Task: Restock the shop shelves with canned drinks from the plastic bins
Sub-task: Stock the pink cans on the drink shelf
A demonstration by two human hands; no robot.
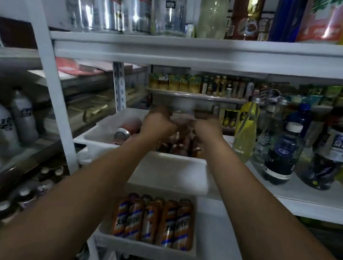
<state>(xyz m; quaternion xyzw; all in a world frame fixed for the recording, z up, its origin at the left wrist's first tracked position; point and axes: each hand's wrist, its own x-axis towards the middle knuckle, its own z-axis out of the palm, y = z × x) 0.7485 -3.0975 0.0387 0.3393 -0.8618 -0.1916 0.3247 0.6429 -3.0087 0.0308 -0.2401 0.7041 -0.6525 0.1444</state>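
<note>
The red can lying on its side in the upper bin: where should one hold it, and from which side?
Probably hold the can round its body, from above: it lies flat in the bin, silver end toward the camera, curved side up and uncovered.

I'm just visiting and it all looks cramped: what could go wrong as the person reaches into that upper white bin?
The right hand works close beside a tall yellow bottle; a nudge of the arm might topple it. The upper bin sits at the shelf's front edge, so tugging could tip it onto the orange cans below.
</note>
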